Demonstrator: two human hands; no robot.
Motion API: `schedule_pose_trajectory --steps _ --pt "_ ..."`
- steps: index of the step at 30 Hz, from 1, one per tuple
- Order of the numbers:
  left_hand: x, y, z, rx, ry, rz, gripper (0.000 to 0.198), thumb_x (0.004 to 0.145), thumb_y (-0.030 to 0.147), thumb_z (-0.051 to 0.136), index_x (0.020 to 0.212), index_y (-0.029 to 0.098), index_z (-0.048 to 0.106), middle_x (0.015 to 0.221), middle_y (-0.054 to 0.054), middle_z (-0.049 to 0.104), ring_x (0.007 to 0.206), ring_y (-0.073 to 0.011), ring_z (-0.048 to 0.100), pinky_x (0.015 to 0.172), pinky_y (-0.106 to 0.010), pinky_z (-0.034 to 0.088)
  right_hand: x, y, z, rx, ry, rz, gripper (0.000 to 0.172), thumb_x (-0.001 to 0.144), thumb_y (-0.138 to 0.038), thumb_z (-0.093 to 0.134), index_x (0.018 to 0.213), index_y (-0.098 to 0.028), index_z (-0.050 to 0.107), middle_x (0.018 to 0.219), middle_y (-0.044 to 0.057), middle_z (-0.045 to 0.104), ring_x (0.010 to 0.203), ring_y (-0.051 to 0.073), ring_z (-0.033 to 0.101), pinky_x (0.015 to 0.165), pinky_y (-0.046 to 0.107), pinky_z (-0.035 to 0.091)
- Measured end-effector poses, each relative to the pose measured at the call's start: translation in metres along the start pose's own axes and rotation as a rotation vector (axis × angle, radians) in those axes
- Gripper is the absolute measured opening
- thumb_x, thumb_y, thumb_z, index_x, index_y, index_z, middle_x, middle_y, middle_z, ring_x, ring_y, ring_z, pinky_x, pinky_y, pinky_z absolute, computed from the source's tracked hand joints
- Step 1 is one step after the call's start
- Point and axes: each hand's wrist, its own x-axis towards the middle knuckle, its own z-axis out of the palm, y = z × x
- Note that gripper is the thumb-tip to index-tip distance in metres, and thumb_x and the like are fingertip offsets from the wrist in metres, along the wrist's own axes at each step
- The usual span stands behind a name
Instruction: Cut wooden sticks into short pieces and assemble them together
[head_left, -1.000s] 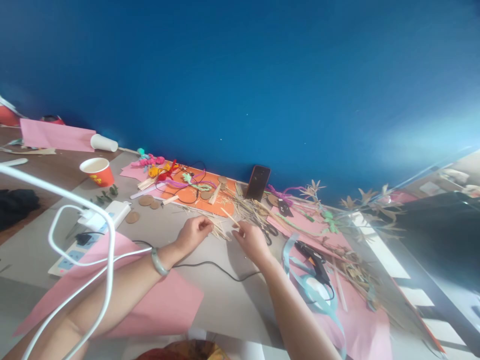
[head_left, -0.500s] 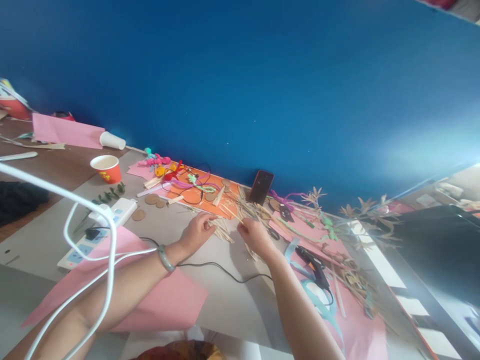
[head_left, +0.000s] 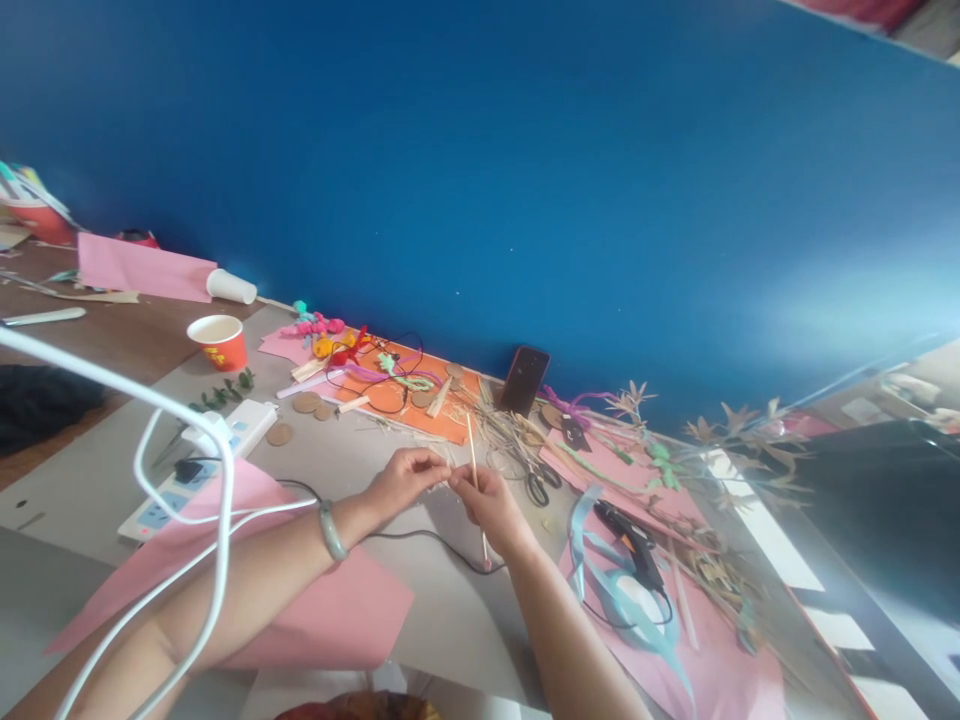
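Observation:
My right hand (head_left: 491, 505) is closed on a thin straw-coloured stick (head_left: 472, 448), which stands nearly upright across the fingers, its lower end showing below the hand. My left hand (head_left: 409, 483), with a bracelet (head_left: 331, 532) on its wrist, is closed in a pinch against the right fingertips; whatever lies between its fingers is too small to make out. Just beyond the hands lies a tangle of dry straw (head_left: 510, 430). Black-handled scissors (head_left: 538, 490) rest to the right of my right hand.
A dark phone (head_left: 525, 380) leans at the blue wall. To the right are a glue gun (head_left: 634, 540) and blue ribbon (head_left: 637, 600) on pink paper. To the left, a power strip (head_left: 247, 428), a paper cup (head_left: 219, 343) and white cable (head_left: 225, 520) stand near my left arm.
My hands have come together, the right moving left and nearer me. The stick has swung from slanting to nearly upright. The left fingers, formerly curled by straw pieces, now pinch beside the right.

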Motion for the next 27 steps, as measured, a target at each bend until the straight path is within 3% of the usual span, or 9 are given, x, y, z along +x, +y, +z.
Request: schedule_pose_trajectory --steps 7,11,20,24,27 --pt "0.0 -0.003 0.001 0.023 -0.062 -0.062 0.024 0.074 0.037 0.063 0.071 0.013 0.062 0.06 0.001 0.055 0.053 -0.0081 0.045 0.054 -0.021 0.035 0.001 -0.002 0.003 0.028 0.12 -0.043 0.035 0.065 -0.047 0.069 0.078 -0.018 0.055 0.046 -0.008 0.044 0.037 0.005 0.029 0.035 0.019 0.019" --pt "-0.001 -0.004 0.003 0.003 -0.112 -0.073 0.023 0.074 0.035 0.062 0.073 0.012 0.061 0.064 -0.001 0.059 0.05 -0.0072 0.044 0.052 -0.021 0.035 0.0 -0.002 0.006 0.06 0.142 -0.066 0.031 0.067 -0.045 0.067 0.071 -0.018 0.053 0.041 -0.01 0.036 0.036 0.005 0.027 0.035 0.019 0.018" --pt "0.0 -0.001 0.001 -0.032 -0.035 -0.172 0.029 0.071 0.041 0.064 0.07 0.013 0.059 0.06 -0.001 0.058 0.048 -0.0068 0.044 0.046 -0.019 0.032 0.002 0.003 0.002 0.187 0.196 -0.11 0.031 0.073 -0.045 0.063 0.073 -0.02 0.044 0.043 -0.012 0.027 0.037 0.004 0.02 0.037 0.018 0.016" --pt "0.0 0.001 0.001 -0.079 -0.044 -0.149 0.029 0.074 0.041 0.063 0.071 0.013 0.059 0.063 -0.001 0.06 0.049 -0.0063 0.044 0.047 -0.019 0.031 0.001 0.006 0.0 -0.007 0.165 -0.129 0.033 0.08 -0.052 0.054 0.076 -0.021 0.044 0.048 -0.01 0.033 0.039 0.006 0.026 0.039 0.018 0.022" --pt "0.001 -0.002 -0.001 -0.062 -0.046 -0.119 0.029 0.075 0.041 0.063 0.075 0.012 0.061 0.064 -0.001 0.06 0.05 -0.0064 0.045 0.048 -0.019 0.031 0.0 0.009 0.0 -0.273 0.107 -0.183 0.035 0.085 -0.053 0.046 0.076 -0.02 0.049 0.056 -0.005 0.046 0.048 0.009 0.04 0.047 0.021 0.032"
